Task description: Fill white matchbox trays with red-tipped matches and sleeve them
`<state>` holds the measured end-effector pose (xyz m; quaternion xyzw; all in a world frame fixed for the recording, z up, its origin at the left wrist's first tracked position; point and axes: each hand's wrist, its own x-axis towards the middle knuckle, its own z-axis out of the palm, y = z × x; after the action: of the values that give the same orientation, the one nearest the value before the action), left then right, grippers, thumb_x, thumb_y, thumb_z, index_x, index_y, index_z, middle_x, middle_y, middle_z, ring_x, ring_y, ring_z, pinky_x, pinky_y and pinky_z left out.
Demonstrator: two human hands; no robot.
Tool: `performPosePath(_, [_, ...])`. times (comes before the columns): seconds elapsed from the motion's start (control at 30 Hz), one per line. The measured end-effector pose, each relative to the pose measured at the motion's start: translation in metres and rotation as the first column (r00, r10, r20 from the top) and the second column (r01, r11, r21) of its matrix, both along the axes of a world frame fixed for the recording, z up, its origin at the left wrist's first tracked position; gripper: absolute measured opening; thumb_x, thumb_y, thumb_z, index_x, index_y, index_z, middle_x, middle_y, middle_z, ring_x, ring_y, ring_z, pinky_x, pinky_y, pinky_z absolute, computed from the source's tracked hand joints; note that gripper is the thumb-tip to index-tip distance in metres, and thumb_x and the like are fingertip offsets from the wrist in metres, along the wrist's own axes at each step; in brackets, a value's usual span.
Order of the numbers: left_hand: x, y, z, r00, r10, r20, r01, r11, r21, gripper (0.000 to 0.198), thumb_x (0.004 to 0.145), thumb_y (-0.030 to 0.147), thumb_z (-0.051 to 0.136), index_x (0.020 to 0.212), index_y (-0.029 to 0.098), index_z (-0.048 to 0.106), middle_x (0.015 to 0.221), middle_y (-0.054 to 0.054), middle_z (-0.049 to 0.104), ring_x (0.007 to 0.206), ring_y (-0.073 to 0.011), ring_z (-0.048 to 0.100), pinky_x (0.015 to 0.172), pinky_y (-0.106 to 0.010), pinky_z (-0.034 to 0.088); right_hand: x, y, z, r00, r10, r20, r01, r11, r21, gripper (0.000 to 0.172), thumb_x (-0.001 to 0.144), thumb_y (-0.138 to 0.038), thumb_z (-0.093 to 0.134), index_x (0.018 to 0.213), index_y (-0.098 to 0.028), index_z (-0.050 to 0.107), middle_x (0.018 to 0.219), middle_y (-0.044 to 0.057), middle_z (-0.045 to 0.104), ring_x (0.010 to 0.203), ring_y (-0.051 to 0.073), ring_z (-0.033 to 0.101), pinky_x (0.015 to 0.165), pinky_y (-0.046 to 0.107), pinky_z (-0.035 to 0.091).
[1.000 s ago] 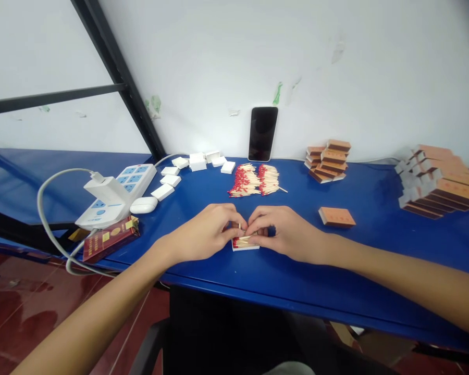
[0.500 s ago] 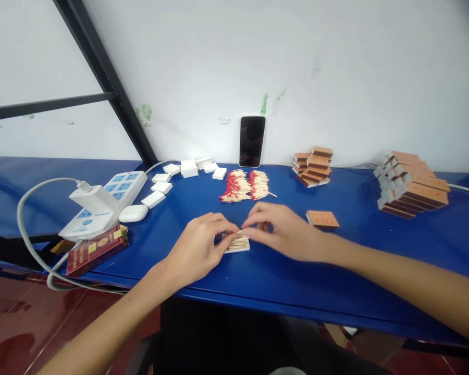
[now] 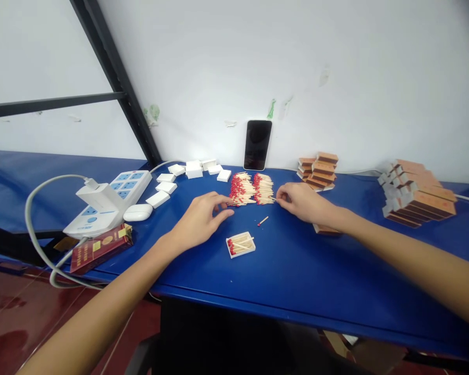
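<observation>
Red-headed matches lie in two heaps, a left heap (image 3: pixel 241 189) and a right heap (image 3: pixel 263 189), on the blue table. My left hand (image 3: pixel 201 219) is at the near left edge of the left heap, thumb and fingers apart, holding nothing. To the right of the other heap, my right hand (image 3: pixel 303 201) has its fingers pinched at the end of a match (image 3: pixel 274 199) that sticks out. Below, between both hands, lies a white matchbox tray (image 3: pixel 245 253) partly filled with matches. One loose match (image 3: pixel 262 221) rests on the table just above it.
Empty white trays (image 3: pixel 166 187) lie at the back left by a power strip (image 3: pixel 121 198), an earbud case (image 3: pixel 138 212) and a red box (image 3: pixel 101 249). A phone (image 3: pixel 257 145) leans on the wall. Matchbox sleeves are stacked in a small pile (image 3: pixel 322 169) and larger pile (image 3: pixel 422 192).
Both hands have left the matchbox tray and moved up to the match heaps, the right hand to the right side. The tray and a loose match are now uncovered.
</observation>
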<state>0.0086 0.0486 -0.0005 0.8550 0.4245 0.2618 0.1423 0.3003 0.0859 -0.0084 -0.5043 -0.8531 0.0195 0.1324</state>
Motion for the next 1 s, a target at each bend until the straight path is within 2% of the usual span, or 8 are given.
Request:
performPosePath(0.13, [0.011,0.034,-0.008,0.996,0.032,-0.088,-0.022,0.993,0.117,0.031,0.094,0.039,0.061,0.114,0.017,0.067,0.106,-0.009,0.064,0.095,-0.0224,0.061,0.089,-0.039,0.049,-0.011,-0.021,0.004,0.978,0.200,-0.056,-0.200,0.980,0.011,0.016,0.092,-0.020,0.050,0.089,-0.016,0.065,0.088,0.008,0.065,0.078,0.018,0.059,0.071,0.029,0.044])
performPosePath(0.2, [0.020,0.045,-0.010,0.987,0.004,-0.162,0.029,0.979,0.202,0.032,0.094,0.038,0.061,0.117,0.016,0.067,0.115,-0.012,0.061,0.106,-0.0262,0.057,0.095,-0.043,0.047,-0.018,-0.031,0.003,0.948,0.316,-0.036,-0.318,0.947,-0.053,0.019,0.096,-0.023,0.048,0.093,-0.017,0.066,0.094,0.008,0.064,0.081,0.018,0.060,0.073,0.029,0.045])
performPosePath(0.27, [0.028,0.050,-0.012,0.972,-0.034,-0.232,0.092,0.965,0.245,0.030,0.095,0.033,0.058,0.116,0.015,0.068,0.118,-0.013,0.059,0.110,-0.0282,0.056,0.096,-0.045,0.046,-0.023,-0.037,0.002,0.935,0.356,0.000,-0.354,0.929,-0.106,0.023,0.099,-0.024,0.044,0.096,-0.018,0.066,0.096,0.008,0.063,0.084,0.019,0.060,0.075,0.031,0.046])
performPosePath(0.37, [0.034,0.051,-0.015,0.959,-0.076,-0.271,0.142,0.962,0.232,0.027,0.098,0.026,0.052,0.112,0.013,0.071,0.113,-0.013,0.062,0.107,-0.0271,0.058,0.094,-0.043,0.048,-0.022,-0.036,0.000,0.944,0.326,0.055,-0.320,0.942,-0.100,0.024,0.099,-0.023,0.042,0.094,-0.016,0.065,0.094,0.009,0.063,0.083,0.019,0.060,0.075,0.032,0.047])
performPosePath(0.5, [0.031,0.043,-0.018,0.958,-0.096,-0.269,0.156,0.965,0.211,0.028,0.100,0.023,0.048,0.114,0.012,0.070,0.113,-0.014,0.062,0.107,-0.0252,0.060,0.093,-0.040,0.050,-0.013,-0.021,-0.001,0.973,0.220,0.069,-0.220,0.975,-0.001,0.020,0.096,-0.022,0.046,0.092,-0.014,0.064,0.092,0.011,0.063,0.083,0.022,0.060,0.077,0.035,0.049])
performPosePath(0.67, [0.019,0.029,-0.021,0.952,-0.128,-0.277,0.184,0.964,0.189,0.027,0.100,0.022,0.048,0.113,0.015,0.071,0.110,-0.011,0.066,0.103,-0.0238,0.061,0.092,-0.039,0.052,-0.008,-0.009,-0.009,0.974,0.225,0.037,-0.228,0.957,0.180,0.029,0.094,-0.024,0.052,0.118,-0.011,0.063,0.119,0.018,0.062,0.108,0.030,0.059,0.092,0.045,0.050])
performPosePath(0.83, [0.010,0.016,-0.025,0.969,-0.144,-0.202,0.180,0.969,0.171,0.026,0.100,0.023,0.050,0.115,0.016,0.070,0.115,-0.010,0.065,0.105,-0.0233,0.062,0.094,-0.040,0.052,-0.009,-0.020,-0.018,0.961,0.269,0.069,-0.276,0.951,0.140,0.035,0.100,-0.023,0.041,0.123,-0.013,0.066,0.126,0.016,0.065,0.113,0.028,0.061,0.097,0.044,0.052])
performPosePath(1.0, [0.007,0.007,-0.023,0.983,-0.139,-0.124,0.159,0.973,0.168,0.026,0.099,0.026,0.052,0.118,0.016,0.068,0.118,-0.010,0.064,0.107,-0.0228,0.060,0.096,-0.040,0.051,-0.011,-0.039,-0.014,0.961,0.265,0.080,-0.273,0.953,0.128,0.037,0.101,-0.025,0.041,0.125,-0.013,0.066,0.123,0.015,0.067,0.110,0.028,0.063,0.094,0.043,0.055])
